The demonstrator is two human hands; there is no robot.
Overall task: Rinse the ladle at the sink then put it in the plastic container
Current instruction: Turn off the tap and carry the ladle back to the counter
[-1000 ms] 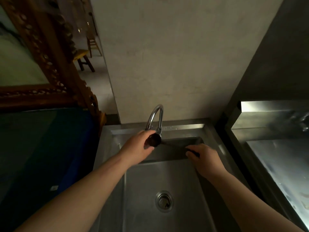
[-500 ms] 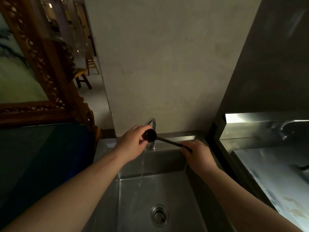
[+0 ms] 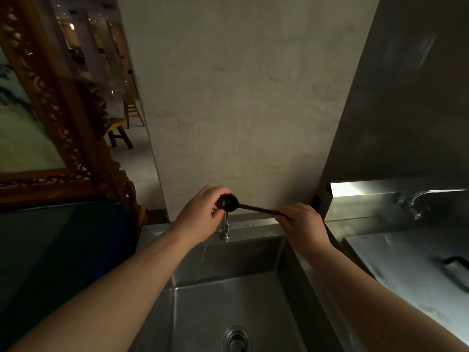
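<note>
A small dark ladle (image 3: 228, 201) is held above the back of the steel sink (image 3: 228, 295), in front of the faucet (image 3: 224, 228). My right hand (image 3: 300, 222) grips the end of its thin handle. My left hand (image 3: 203, 212) cups the round bowl, fingers and thumb wrapped round its left side. A thin trickle of water falls below my left hand into the basin. No plastic container is in view.
The drain (image 3: 236, 339) lies at the basin's front. A second steel counter with its own tap (image 3: 416, 201) stands to the right. A carved wooden frame (image 3: 63, 123) and a dark blue surface fill the left. A pale wall rises behind the sink.
The view has tilted upward, so sink and hands sit lower in frame. The ladle and both hands have risen from beneath the faucet spout to in front of it.
</note>
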